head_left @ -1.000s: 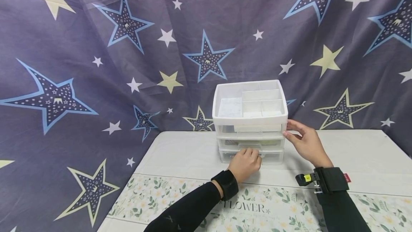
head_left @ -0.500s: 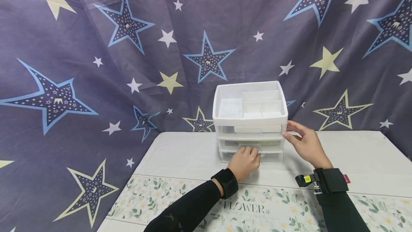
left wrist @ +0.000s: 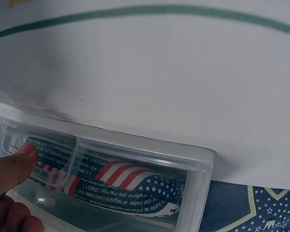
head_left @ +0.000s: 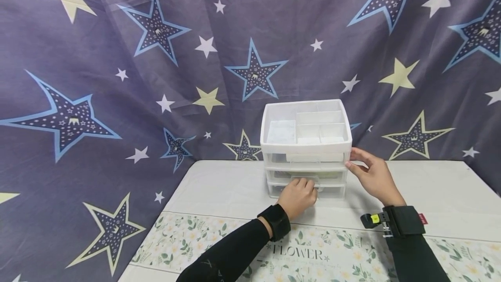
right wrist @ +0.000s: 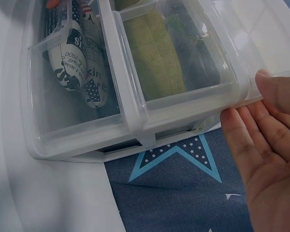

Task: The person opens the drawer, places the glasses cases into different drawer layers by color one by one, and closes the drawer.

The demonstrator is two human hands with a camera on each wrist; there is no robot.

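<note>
A white drawer unit (head_left: 305, 147) with clear drawers stands on the table. My left hand (head_left: 297, 199) is at the bottom drawer (head_left: 332, 193), its thumb on the clear handle and its other fingers curled below in the left wrist view. Through that drawer show rolled packs (left wrist: 135, 186) printed with stars, stripes and text. At the unit's right side, my right hand (head_left: 373, 177) rests its fairly straight fingertips on the side wall, thumb by the front corner. A green patterned item (right wrist: 154, 53) lies inside the middle drawer in the right wrist view.
The unit's top is an open tray (head_left: 330, 132) divided into compartments. A white cloth with a floral band (head_left: 203, 234) covers the table (head_left: 223, 186). Behind it hangs a dark star-print curtain (head_left: 188, 12).
My left hand has shifted slightly toward the unit, and the bottom drawer's front appears to have slid in a little. My right hand stays at the unit's side.
</note>
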